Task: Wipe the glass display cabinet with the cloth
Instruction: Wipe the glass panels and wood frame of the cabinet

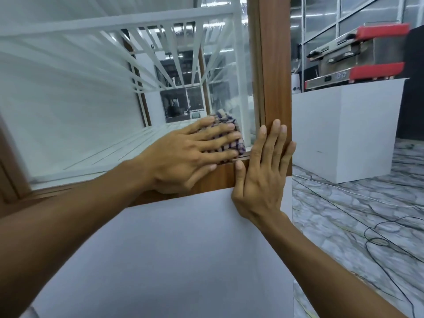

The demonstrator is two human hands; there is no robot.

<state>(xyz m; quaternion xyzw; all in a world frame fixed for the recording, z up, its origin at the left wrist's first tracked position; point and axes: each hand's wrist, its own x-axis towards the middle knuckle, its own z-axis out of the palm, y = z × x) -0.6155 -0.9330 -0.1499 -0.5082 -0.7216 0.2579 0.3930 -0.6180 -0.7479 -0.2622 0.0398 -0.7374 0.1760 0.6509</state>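
The glass display cabinet (pixel 91 106) fills the upper left, its pane set in a brown wooden frame (pixel 275 76) above a white base. A checked purple-and-cream cloth (pixel 226 125) lies flat against the glass in the pane's lower right corner. My left hand (pixel 190 154) presses the cloth onto the glass with spread, straight fingers. My right hand (pixel 263 173) lies flat against the frame's lower right corner, fingers straight and pointing up along the upright post.
White shelves show through the glass. To the right stands a white counter (pixel 344 129) carrying a red and steel coffee machine (pixel 358 56). Black cables (pixel 378 239) trail over the marbled floor at the lower right.
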